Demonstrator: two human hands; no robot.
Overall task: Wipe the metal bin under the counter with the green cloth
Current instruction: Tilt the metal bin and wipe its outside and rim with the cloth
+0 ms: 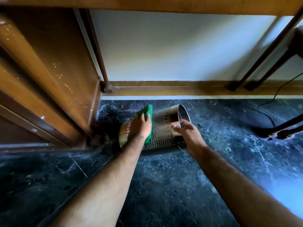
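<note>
A perforated metal bin [161, 128] lies tilted on its side on the dark marble floor, its open rim pointing up and to the right. My left hand [141, 126] presses a folded green cloth [147, 112] flat against the bin's side near its base. My right hand [185, 130] grips the bin's rim, thumb outside and fingers hooked inside. Part of the cloth is hidden under my left hand.
A brown wooden cabinet [49, 76] stands close on the left. The white wall with a wooden skirting board [164, 88] runs behind the bin. Dark furniture legs [262, 59] and a black cable [268, 115] are on the right, with a chair foot [282, 133] on the floor.
</note>
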